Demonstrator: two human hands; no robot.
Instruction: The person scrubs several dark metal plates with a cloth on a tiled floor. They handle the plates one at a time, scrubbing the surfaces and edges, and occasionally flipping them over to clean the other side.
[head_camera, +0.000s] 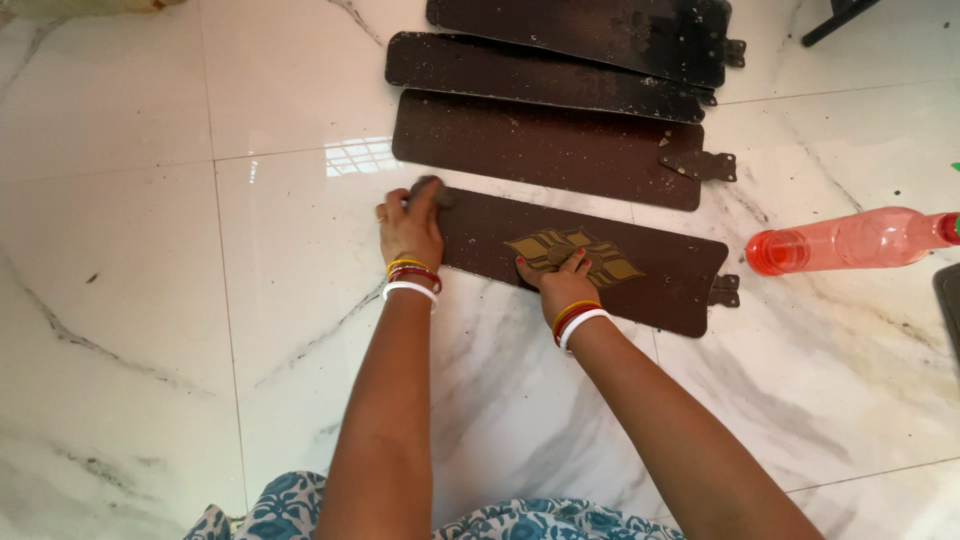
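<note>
marble floor (120, 300), fan blades (545, 150), pink bottle (850, 240)
</note>
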